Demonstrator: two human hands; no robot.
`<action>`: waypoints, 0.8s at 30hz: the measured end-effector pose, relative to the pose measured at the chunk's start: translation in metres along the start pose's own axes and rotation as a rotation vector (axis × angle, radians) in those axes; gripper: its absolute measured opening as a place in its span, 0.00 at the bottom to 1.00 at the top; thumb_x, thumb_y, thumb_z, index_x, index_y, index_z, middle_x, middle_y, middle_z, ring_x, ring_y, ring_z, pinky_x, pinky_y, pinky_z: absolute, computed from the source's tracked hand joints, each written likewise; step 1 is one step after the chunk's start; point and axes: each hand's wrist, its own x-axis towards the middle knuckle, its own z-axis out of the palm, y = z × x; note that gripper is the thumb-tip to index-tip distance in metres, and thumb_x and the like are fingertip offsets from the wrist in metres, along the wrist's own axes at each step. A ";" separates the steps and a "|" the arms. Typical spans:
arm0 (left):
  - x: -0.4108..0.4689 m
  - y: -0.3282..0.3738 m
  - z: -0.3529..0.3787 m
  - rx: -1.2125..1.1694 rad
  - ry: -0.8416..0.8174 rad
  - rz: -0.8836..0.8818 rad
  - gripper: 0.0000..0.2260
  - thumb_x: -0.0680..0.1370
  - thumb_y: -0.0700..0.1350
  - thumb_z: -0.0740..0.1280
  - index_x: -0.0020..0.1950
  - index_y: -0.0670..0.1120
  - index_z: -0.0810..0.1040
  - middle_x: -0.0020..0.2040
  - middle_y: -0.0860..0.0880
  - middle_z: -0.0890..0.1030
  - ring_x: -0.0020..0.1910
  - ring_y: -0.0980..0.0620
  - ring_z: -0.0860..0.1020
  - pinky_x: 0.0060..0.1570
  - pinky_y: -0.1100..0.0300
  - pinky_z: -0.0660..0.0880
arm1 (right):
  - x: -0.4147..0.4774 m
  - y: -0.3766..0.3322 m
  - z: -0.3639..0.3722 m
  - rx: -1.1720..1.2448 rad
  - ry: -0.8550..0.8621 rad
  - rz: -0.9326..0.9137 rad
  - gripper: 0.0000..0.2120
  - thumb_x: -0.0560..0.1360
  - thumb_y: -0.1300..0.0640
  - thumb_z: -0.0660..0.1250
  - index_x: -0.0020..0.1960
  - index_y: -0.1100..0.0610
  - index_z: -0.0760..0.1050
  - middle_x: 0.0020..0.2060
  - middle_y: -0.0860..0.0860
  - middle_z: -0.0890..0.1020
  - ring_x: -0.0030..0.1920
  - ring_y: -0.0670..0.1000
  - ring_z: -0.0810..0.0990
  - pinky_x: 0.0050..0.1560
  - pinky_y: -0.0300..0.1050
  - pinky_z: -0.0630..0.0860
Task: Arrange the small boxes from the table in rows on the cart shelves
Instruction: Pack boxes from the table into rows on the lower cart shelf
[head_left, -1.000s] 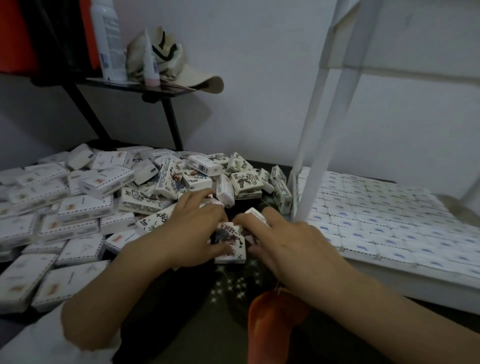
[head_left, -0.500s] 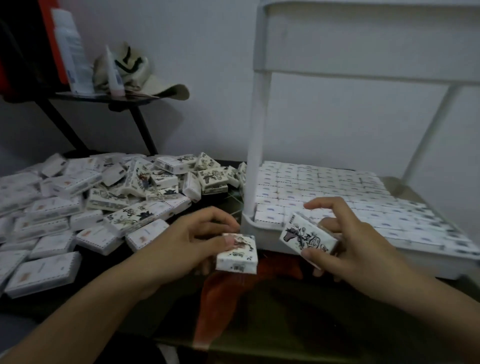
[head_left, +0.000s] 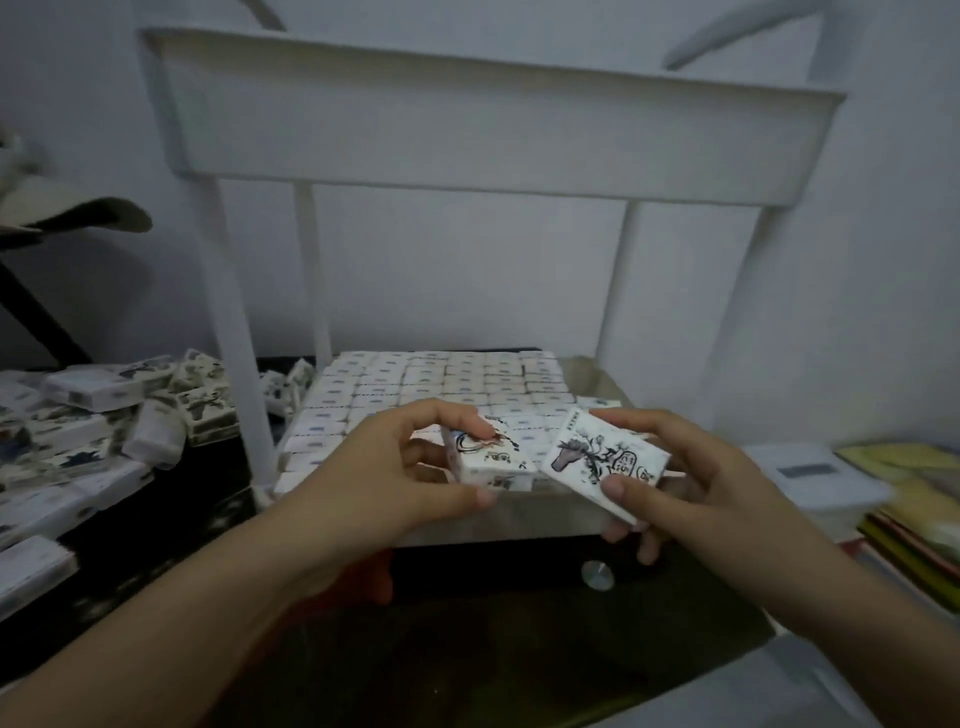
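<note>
Both hands have come up and moved closer together since half a second ago. The left hand (head_left: 395, 467) pinches a small white cardboard box with ink drawings (head_left: 493, 460), thumb under its near edge and index finger curled over the far edge. The right hand (head_left: 717, 483) grips a second white printed box (head_left: 602, 462). It's tilted, with the thumb on the near corner and the other fingers (head_left: 647, 551) wrapped underneath.

The two boxes now sit corner to corner, but I can't tell if they actually touch. Before, they were well apart and the left one hung lower over the dark table (head_left: 467, 649).

Just beyond the fingertips is the lower shelf of the white plastic cart (head_left: 519, 527), packed with neat rows of white boxes (head_left: 441, 379). Earlier the cart was off to the right, now it's dead ahead. The loose pile of boxes (head_left: 104, 415) lies on the table well left of the left-hand fingers. A clear lidded plastic tub (head_left: 815, 478) sits right of the right-hand fingers.
</note>
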 end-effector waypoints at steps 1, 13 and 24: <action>0.007 0.000 0.003 0.011 0.041 0.021 0.15 0.65 0.41 0.79 0.47 0.55 0.83 0.59 0.59 0.80 0.47 0.58 0.83 0.44 0.68 0.78 | 0.002 0.001 -0.003 0.027 0.004 0.006 0.20 0.67 0.52 0.72 0.55 0.35 0.78 0.49 0.40 0.83 0.37 0.54 0.85 0.31 0.41 0.80; 0.097 -0.005 0.014 0.128 0.245 0.172 0.15 0.69 0.65 0.66 0.45 0.55 0.81 0.32 0.61 0.82 0.24 0.61 0.76 0.24 0.71 0.68 | 0.058 0.002 -0.028 -0.137 0.220 -0.013 0.28 0.73 0.58 0.73 0.68 0.41 0.69 0.47 0.48 0.81 0.37 0.49 0.85 0.35 0.43 0.82; 0.117 -0.036 0.015 -0.036 0.273 -0.028 0.21 0.63 0.69 0.63 0.44 0.55 0.75 0.30 0.54 0.79 0.21 0.55 0.74 0.22 0.66 0.70 | 0.171 0.016 -0.017 -1.502 0.154 0.149 0.18 0.74 0.68 0.63 0.63 0.60 0.67 0.46 0.53 0.72 0.48 0.53 0.69 0.40 0.44 0.65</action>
